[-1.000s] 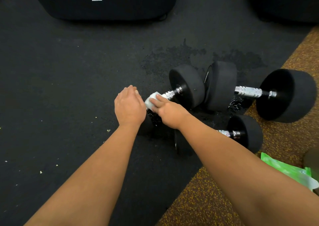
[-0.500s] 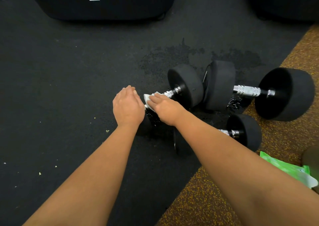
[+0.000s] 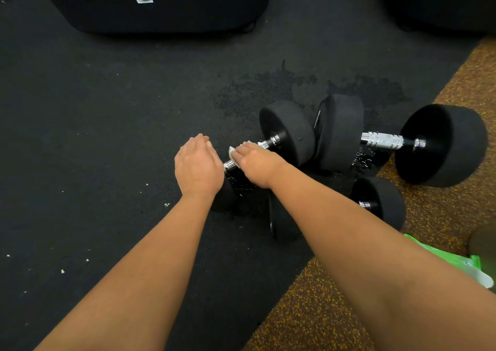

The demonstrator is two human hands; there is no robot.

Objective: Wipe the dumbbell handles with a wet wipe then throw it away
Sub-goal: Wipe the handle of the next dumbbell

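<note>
Three black dumbbells with chrome handles lie on the floor. My right hand (image 3: pixel 256 164) presses a white wet wipe (image 3: pixel 233 150) around the chrome handle (image 3: pixel 265 144) of the left dumbbell (image 3: pixel 288 130). My left hand (image 3: pixel 197 165) rests on that dumbbell's near weight, covering most of it, fingers curled over. The second dumbbell (image 3: pixel 442 144) lies to the right with its bare knurled handle (image 3: pixel 382 140) showing. My right forearm hides most of the third dumbbell (image 3: pixel 381 203), which lies nearer to me.
A green wet-wipe packet (image 3: pixel 456 262) lies on the brown speckled mat (image 3: pixel 349 310) at the lower right. Black equipment bases (image 3: pixel 161 7) stand along the far edge of the black rubber floor. Dark wet patches mark the floor behind the dumbbells.
My right hand has slid the wipe a little along the handle, and less of the wipe shows now. My left hand has stayed on the near weight.
</note>
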